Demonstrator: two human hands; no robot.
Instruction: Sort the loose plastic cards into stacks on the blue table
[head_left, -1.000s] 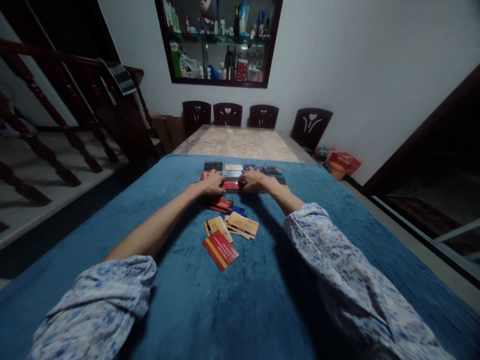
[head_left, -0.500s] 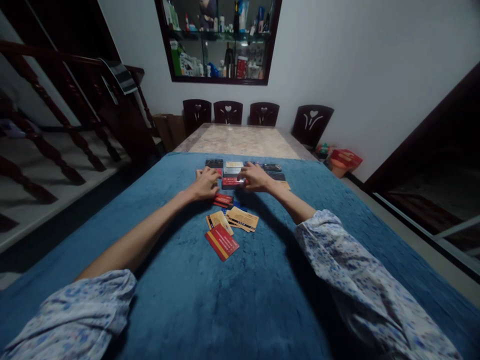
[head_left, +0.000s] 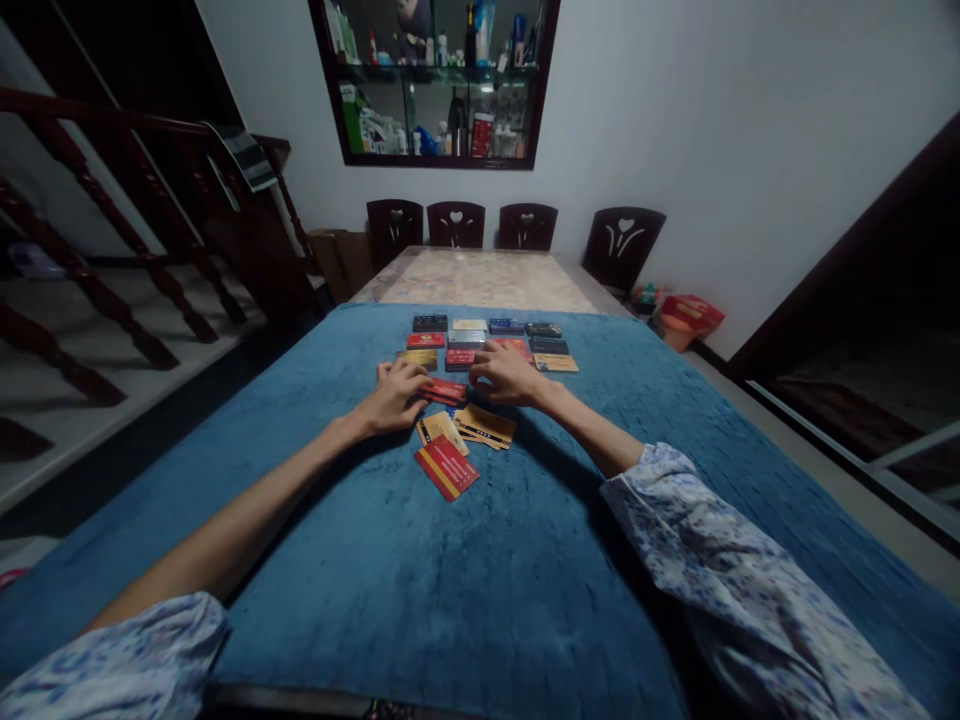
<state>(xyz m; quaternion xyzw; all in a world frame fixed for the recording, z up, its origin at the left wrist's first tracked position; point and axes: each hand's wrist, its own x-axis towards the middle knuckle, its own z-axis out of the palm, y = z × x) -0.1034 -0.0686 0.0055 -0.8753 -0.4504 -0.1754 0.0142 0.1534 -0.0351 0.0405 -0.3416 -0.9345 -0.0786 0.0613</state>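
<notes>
My left hand (head_left: 396,397) lies on the blue cloth (head_left: 525,570) with its fingers curled onto the edge of a red card (head_left: 448,391). My right hand (head_left: 510,372) rests just across from it, fingers stretched flat over the far end of the loose pile. That pile holds tan cards (head_left: 486,426) and a red-and-yellow card (head_left: 447,467) nearest me. Beyond both hands, several cards sit in neat rows (head_left: 491,342), uncovered.
The cloth covers the near part of a long table; bare marble top (head_left: 480,280) shows beyond. Dark chairs (head_left: 455,225) line the far end under a glass wall cabinet (head_left: 439,80). A stair railing (head_left: 135,250) runs at left, a red bag (head_left: 686,318) on the floor right.
Both hands have drawn back toward me from the rows of cards to the loose pile. The rows are now in full view, and my left fingers have reached a red card.
</notes>
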